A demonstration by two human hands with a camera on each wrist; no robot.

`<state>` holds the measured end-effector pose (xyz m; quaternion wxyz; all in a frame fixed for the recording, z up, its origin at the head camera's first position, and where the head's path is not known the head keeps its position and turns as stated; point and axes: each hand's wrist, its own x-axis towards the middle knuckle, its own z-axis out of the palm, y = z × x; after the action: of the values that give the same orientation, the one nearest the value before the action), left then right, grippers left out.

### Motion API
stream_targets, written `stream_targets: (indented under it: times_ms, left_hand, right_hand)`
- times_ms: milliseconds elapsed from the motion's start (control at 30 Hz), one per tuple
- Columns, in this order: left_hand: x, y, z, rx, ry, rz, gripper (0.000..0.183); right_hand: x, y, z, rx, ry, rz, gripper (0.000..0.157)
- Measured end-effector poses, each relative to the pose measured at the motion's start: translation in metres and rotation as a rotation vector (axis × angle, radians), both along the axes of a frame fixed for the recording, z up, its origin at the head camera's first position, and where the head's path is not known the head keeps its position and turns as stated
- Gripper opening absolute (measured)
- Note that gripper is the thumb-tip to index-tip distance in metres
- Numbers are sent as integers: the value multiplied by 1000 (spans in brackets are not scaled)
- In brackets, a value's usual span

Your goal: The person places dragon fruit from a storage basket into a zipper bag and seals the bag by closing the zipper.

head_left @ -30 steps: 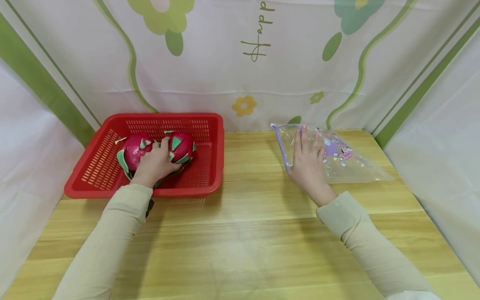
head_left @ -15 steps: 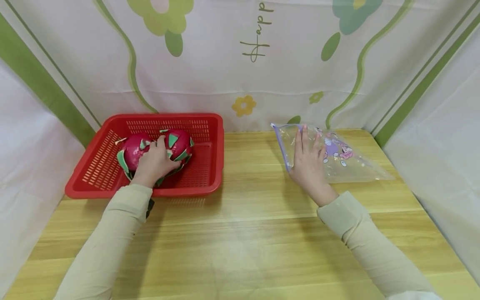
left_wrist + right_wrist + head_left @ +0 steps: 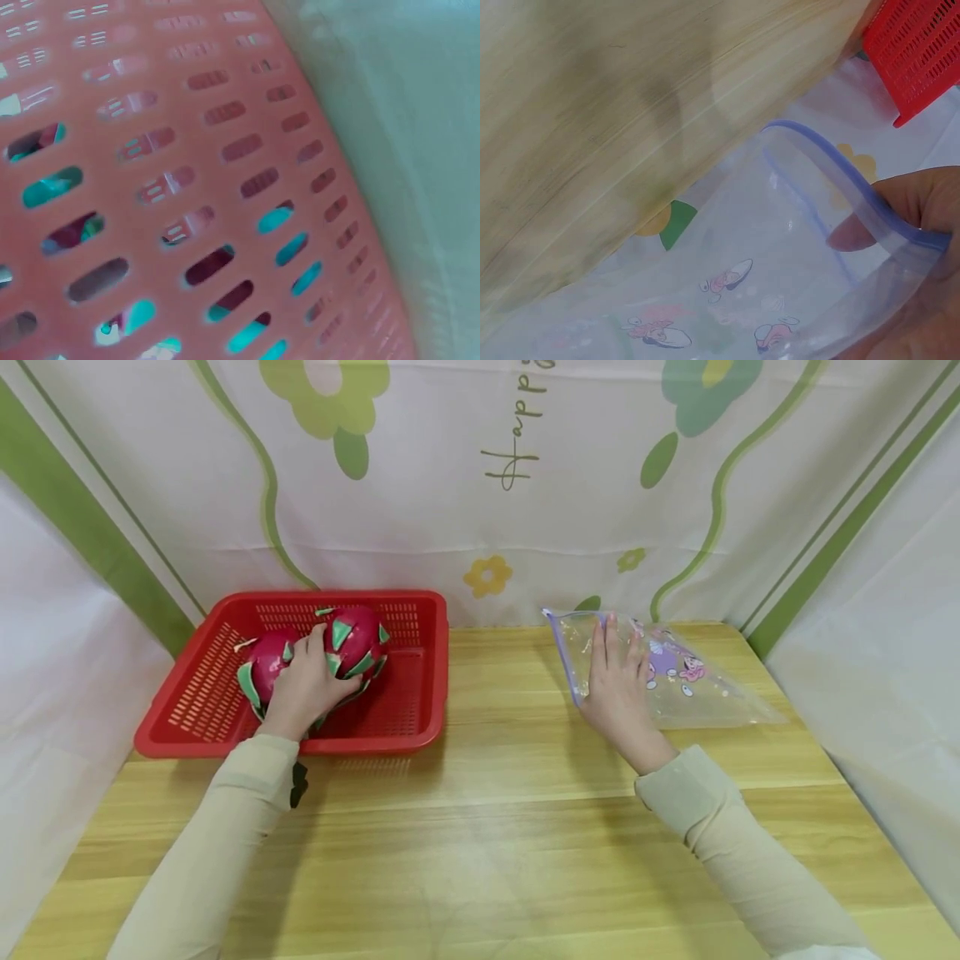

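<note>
In the head view, my left hand (image 3: 302,689) grips a red dragon fruit (image 3: 362,628) with green scales, thumb on its near side and fingers over its left. That fruit leans up inside the red basket (image 3: 390,745). A second dragon fruit (image 3: 264,658) sits just left of the hand, partly covered by it. On the right, my right hand (image 3: 618,693) holds a clear zip bag (image 3: 712,702) by its purple-edged mouth. The right wrist view shows the thumb (image 3: 853,234) inside the opening, seen through the plastic. Only the slotted basket wall (image 3: 150,255) fills the left wrist view, hiding the left hand.
Both arms reach over a wooden table (image 3: 480,835). Behind it hangs a white cloth (image 3: 420,485) printed with flowers, and pale cloth also closes off both sides. The basket stands at the back left, near the cloth.
The gripped dragon fruit has shifted slightly upward and away within the basket, with my left hand on it. My right hand and the zip bag stay almost still.
</note>
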<state>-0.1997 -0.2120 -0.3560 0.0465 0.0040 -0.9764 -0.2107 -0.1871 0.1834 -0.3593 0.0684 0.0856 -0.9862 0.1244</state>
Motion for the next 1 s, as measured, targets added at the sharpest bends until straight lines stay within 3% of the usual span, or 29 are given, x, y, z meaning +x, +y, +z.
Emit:
stream_targets:
  times_ms: [267, 533, 800, 1000]
  left_hand:
    - [0, 7, -1, 168, 115, 72, 94]
    - [2, 24, 16, 455, 47, 168, 101]
    - [4, 43, 24, 659, 70, 102, 98]
    - [5, 63, 31, 852, -8, 109, 96]
  right_hand:
    - [0, 1, 2, -15, -19, -5, 106]
    - [0, 2, 2, -33, -20, -2, 106]
    - [-1, 4, 1, -30, -4, 0, 106]
    - [-2, 4, 0, -65, 0, -22, 104]
